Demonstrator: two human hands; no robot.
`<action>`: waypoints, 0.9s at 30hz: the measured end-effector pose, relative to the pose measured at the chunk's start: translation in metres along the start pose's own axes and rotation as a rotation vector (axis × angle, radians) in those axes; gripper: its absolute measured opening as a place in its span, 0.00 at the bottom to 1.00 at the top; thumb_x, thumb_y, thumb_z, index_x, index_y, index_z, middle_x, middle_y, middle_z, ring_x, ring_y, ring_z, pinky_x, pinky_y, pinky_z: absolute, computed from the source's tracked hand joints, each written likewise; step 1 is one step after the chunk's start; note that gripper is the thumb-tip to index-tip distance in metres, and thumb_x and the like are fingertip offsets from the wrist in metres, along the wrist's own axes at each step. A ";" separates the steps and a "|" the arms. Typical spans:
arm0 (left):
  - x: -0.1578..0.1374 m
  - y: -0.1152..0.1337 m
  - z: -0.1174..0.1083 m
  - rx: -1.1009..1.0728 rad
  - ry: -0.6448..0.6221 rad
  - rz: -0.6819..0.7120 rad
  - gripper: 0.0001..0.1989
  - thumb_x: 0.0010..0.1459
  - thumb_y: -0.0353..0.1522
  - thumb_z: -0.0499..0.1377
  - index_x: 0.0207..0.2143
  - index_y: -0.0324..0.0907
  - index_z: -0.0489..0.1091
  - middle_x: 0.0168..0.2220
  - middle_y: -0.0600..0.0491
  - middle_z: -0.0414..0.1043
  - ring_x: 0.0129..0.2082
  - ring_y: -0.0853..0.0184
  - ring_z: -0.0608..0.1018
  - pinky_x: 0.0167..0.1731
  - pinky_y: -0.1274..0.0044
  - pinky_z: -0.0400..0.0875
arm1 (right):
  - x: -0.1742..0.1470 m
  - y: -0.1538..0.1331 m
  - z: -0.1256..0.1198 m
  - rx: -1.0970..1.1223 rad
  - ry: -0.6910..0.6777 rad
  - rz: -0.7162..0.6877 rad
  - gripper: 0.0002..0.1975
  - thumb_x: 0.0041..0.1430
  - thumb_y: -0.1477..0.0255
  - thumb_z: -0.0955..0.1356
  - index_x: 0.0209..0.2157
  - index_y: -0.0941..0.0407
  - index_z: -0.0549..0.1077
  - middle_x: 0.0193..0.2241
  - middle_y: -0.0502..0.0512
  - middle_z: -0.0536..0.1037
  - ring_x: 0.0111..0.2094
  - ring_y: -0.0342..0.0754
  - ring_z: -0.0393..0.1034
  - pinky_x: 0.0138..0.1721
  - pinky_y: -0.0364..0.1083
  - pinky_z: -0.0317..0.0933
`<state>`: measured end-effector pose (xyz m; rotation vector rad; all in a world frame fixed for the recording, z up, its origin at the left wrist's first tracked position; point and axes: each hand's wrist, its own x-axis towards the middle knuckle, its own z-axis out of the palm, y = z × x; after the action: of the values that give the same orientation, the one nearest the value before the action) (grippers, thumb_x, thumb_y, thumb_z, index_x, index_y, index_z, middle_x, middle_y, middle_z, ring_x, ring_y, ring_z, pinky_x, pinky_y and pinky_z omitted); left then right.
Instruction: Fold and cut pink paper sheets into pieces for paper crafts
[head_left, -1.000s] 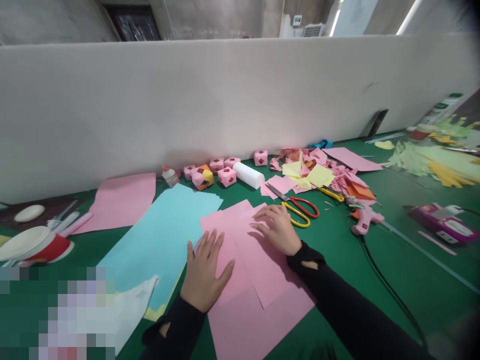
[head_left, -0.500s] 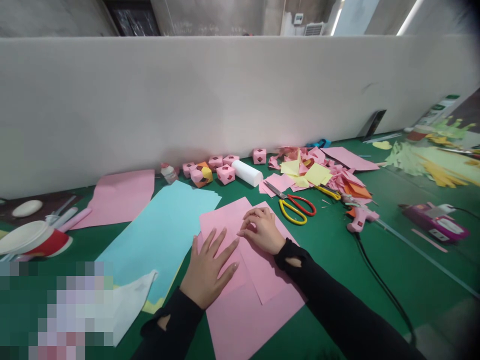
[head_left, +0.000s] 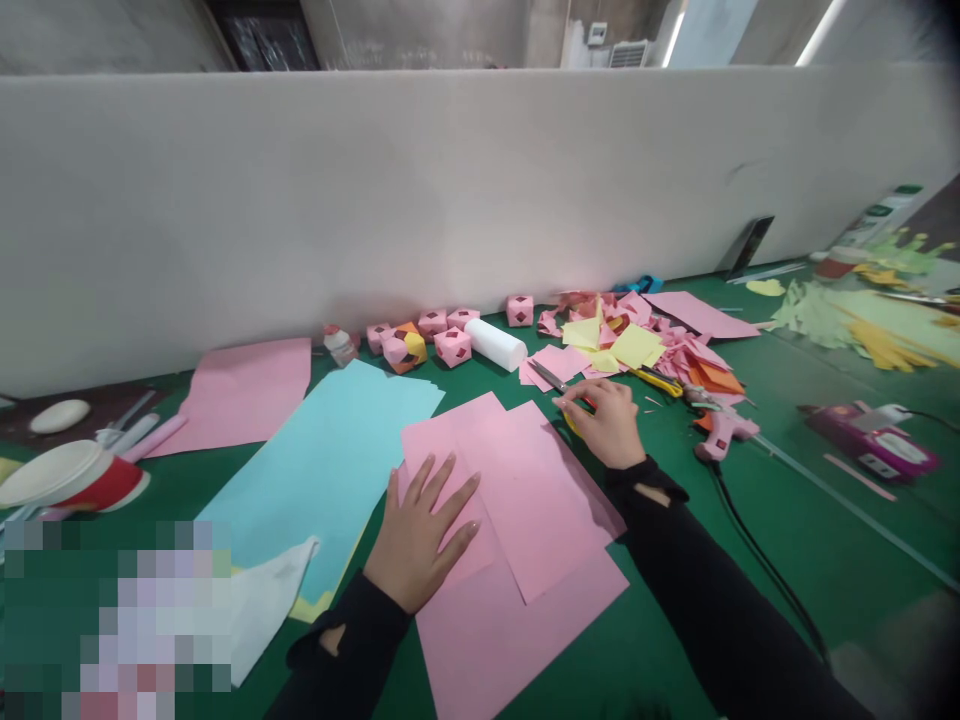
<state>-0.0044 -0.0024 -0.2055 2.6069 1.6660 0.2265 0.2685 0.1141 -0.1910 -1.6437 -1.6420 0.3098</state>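
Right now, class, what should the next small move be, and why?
Probably the right hand should grip the scissors: it covers much of them, though its hold is hidden, while the left hand lies spread on the pink paper and could keep it steady.

the light is soft, even and slightly grey. above the panel (head_left: 450, 190), near its right end, narrow strips (head_left: 820, 32) glare white. faint shadows hug the panel's foot; a darker one crosses the paper (head_left: 540, 510) below its middle. the fringe (head_left: 806, 315) below the panel's right end looks soft and stretched, the corner above it blackens, and a coarse mosaic (head_left: 135, 630) covers the area below its left end.
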 end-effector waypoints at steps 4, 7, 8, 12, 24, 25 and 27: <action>0.000 0.000 0.000 -0.003 0.003 -0.004 0.26 0.64 0.45 0.47 0.64 0.60 0.49 0.66 0.52 0.51 0.65 0.50 0.53 0.57 0.45 0.46 | 0.001 0.012 -0.003 -0.041 0.014 0.049 0.12 0.54 0.59 0.69 0.29 0.53 0.78 0.37 0.58 0.77 0.45 0.59 0.61 0.44 0.56 0.51; 0.000 0.000 0.001 0.001 0.016 0.005 0.27 0.64 0.45 0.48 0.64 0.60 0.49 0.66 0.52 0.51 0.65 0.50 0.53 0.57 0.45 0.46 | -0.011 -0.001 0.011 0.019 -0.129 -0.119 0.10 0.54 0.61 0.70 0.34 0.52 0.78 0.38 0.57 0.77 0.44 0.56 0.63 0.46 0.54 0.52; 0.000 0.000 0.001 0.004 0.020 0.008 0.27 0.64 0.45 0.48 0.64 0.59 0.49 0.66 0.52 0.51 0.65 0.50 0.53 0.58 0.46 0.46 | -0.017 -0.009 0.017 0.035 -0.180 -0.161 0.09 0.54 0.62 0.71 0.32 0.52 0.78 0.37 0.57 0.77 0.43 0.55 0.64 0.46 0.54 0.53; 0.001 0.000 0.000 0.017 0.025 0.012 0.27 0.64 0.44 0.48 0.64 0.59 0.49 0.66 0.51 0.51 0.65 0.50 0.54 0.58 0.46 0.46 | -0.037 -0.037 0.039 0.113 -0.386 -0.293 0.09 0.51 0.64 0.73 0.34 0.52 0.78 0.36 0.54 0.76 0.42 0.52 0.63 0.46 0.51 0.55; 0.001 0.000 0.002 0.013 0.051 0.024 0.27 0.63 0.45 0.48 0.64 0.59 0.49 0.66 0.51 0.52 0.65 0.50 0.54 0.58 0.47 0.45 | -0.044 -0.046 0.051 0.116 -0.411 -0.229 0.09 0.52 0.63 0.73 0.32 0.53 0.77 0.35 0.54 0.72 0.42 0.51 0.60 0.46 0.50 0.55; 0.001 0.000 0.001 0.009 0.054 0.023 0.27 0.63 0.45 0.48 0.64 0.59 0.49 0.66 0.51 0.52 0.65 0.50 0.55 0.58 0.47 0.45 | -0.045 -0.047 0.051 0.118 -0.416 -0.224 0.08 0.52 0.64 0.73 0.31 0.53 0.77 0.35 0.54 0.72 0.42 0.51 0.60 0.46 0.50 0.55; 0.001 0.000 0.001 0.003 0.050 0.021 0.27 0.63 0.45 0.48 0.64 0.59 0.49 0.66 0.52 0.51 0.65 0.50 0.54 0.58 0.46 0.46 | -0.046 -0.048 0.052 0.124 -0.425 -0.213 0.06 0.52 0.65 0.73 0.29 0.53 0.77 0.35 0.54 0.72 0.42 0.51 0.60 0.46 0.51 0.55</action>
<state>-0.0042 -0.0016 -0.2068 2.6442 1.6559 0.2926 0.1924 0.0827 -0.2094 -1.3563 -2.0470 0.6726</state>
